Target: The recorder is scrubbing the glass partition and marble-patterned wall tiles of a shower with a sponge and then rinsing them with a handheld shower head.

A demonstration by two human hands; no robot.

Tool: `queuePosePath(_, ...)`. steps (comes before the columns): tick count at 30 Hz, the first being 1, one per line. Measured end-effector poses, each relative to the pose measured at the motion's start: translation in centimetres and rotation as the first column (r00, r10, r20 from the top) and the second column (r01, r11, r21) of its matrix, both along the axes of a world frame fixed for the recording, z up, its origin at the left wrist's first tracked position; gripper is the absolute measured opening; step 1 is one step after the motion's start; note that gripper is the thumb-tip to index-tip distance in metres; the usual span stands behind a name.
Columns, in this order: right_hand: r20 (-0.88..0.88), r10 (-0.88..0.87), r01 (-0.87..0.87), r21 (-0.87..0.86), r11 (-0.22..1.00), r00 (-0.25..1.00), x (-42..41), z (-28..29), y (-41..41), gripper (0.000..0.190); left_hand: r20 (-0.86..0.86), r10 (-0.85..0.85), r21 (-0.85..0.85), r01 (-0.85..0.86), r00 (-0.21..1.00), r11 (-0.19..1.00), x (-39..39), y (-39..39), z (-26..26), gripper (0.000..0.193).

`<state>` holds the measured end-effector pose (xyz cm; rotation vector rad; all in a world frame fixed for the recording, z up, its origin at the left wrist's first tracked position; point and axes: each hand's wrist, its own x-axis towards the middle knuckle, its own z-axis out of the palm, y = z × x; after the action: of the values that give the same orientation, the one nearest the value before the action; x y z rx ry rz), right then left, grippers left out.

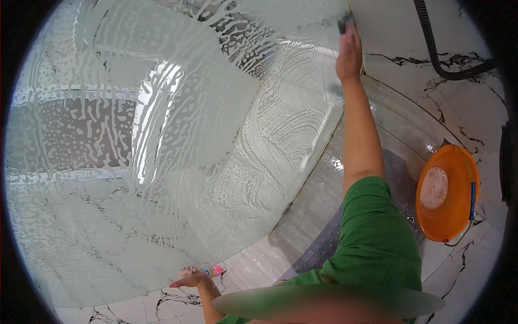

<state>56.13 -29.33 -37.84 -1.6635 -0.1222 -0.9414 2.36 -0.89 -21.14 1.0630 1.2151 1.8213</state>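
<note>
A large curved glass panel (259,154), coated with soapy streaks and swirls, fills the left and middle of the view. My right arm reaches up to the panel's far right edge. There my right hand (350,54) holds a small dark scrubber (345,22) against the glass; its exact kind is blurred. Near the bottom, my left hand (194,280) grips the panel's near edge, and its fingers show partly through the wet glass. Just behind that hand lies a pink object with a colourful label (214,270), partly hidden.
An orange bucket (449,202) with suds inside and a blue-gripped handle stands at the right. A black corrugated hose (431,48) hangs at the upper right. Below my right arm lies a grey-purple textured mat (319,247) on the wet floor (319,178). White tiles have dark veins.
</note>
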Motion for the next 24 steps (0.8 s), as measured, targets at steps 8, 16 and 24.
queuePosePath(8,-0.478,0.452,-0.032,0.660,0.751,0.753,-0.4,-11.7,1.3,0.054,-0.060,-0.075,-0.024,0.073,0.995,0.997,0.0,-0.3,0.2,0.070)
queuePosePath(16,-0.426,0.109,-0.022,0.204,0.979,0.898,0.2,-6.8,-0.1,0.053,-0.056,-0.061,-0.056,0.058,0.997,0.997,0.7,-0.9,0.3,0.069)
queuePosePath(24,-0.497,0.244,0.012,0.457,0.889,0.833,-1.1,-7.1,2.3,0.059,-0.074,-0.082,-0.032,0.080,0.994,0.996,-0.1,-0.4,0.3,0.069)
